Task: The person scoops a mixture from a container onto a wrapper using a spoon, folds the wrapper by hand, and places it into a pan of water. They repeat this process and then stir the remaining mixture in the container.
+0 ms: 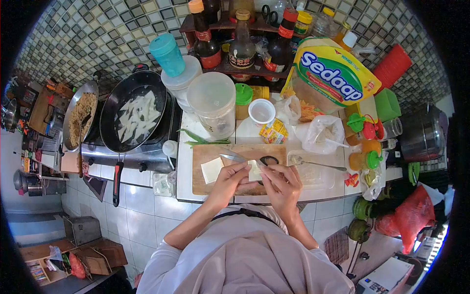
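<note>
Your left hand (228, 182) and right hand (284, 188) pinch the dough wrapper (254, 172) between fingers — likely soft, tearable, best held by its edges.

Both forearms came up from the bottom of the frame and angled inward. The left hand (234, 180) and the right hand (281, 182) met near the centre, fingertips pinched close together, wrists low and bent slightly inward. The right hand's fingers curled, knuckles up; the left thumb's exact position was hard to make out at this size.
</note>
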{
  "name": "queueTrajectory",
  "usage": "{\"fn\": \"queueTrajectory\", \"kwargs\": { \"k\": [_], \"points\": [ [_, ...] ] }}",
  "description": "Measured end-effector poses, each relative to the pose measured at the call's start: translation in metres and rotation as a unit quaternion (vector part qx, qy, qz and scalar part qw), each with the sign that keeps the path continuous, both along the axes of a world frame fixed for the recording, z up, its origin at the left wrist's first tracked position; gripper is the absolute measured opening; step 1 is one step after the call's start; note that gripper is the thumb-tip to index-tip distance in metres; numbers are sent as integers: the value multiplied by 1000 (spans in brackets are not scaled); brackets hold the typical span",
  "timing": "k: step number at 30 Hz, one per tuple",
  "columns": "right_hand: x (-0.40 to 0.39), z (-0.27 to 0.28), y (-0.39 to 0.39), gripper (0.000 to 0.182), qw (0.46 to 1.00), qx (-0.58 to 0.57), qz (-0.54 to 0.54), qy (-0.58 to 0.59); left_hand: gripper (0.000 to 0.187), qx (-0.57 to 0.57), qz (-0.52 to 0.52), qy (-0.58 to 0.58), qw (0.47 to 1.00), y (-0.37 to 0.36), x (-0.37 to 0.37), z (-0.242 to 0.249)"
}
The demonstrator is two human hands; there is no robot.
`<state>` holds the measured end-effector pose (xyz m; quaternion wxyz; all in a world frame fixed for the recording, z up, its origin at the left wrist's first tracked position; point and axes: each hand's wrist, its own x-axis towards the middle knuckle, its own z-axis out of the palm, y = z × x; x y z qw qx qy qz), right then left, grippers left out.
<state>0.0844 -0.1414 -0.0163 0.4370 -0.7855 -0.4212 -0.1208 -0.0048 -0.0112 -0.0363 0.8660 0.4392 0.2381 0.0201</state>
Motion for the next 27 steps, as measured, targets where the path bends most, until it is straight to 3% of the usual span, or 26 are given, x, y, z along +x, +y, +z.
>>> {"fn": "queueTrajectory", "kwargs": {
  "k": [4, 11, 27],
  "points": [
    [-3, 1, -1, 26, 1000, -21, 23, 0, 31, -88, -2, -7, 996, 3, 1, 9],
    [-8, -7, -3, 27, 998, -12, 67, -16, 33, -82, -24, -4, 996, 9, -4, 6],
    [-10, -18, -4, 27, 996, -25, 87, -29, 33, -219, -36, 32, 975, 17, -7, 2]
  ]
}}
